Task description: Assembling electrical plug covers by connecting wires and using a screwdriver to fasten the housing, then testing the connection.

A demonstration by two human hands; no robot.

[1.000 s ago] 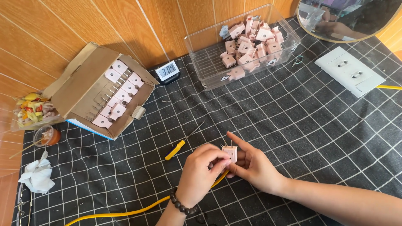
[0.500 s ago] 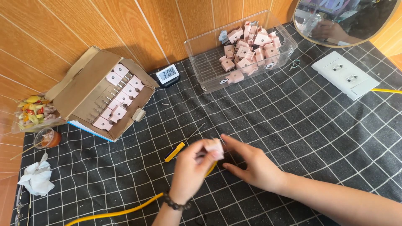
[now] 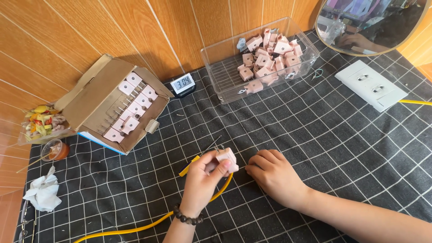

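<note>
Tissue (image 3: 42, 194) lies crumpled at the left edge of the checked cloth (image 3: 342, 148), with a small cup (image 3: 55, 150) just above it. Next comes the open cardboard box (image 3: 114, 105) with pink plugs set in rows. Your left hand (image 3: 202, 182) is lifted near the middle of the cloth. Its fingers are closed around one pink plug (image 3: 226, 158), metal prongs pointing up and away. A yellow cable (image 3: 148, 223) runs under that hand. I think the plug could slip if your pinch gets loose, or the prongs could poke you. Your right hand (image 3: 274, 176) rests on the cloth just beside it, fingers curled, holding nothing. Farther right sits the clear bin (image 3: 216, 67) full of pink plugs, then a white socket strip (image 3: 371, 85).
</note>
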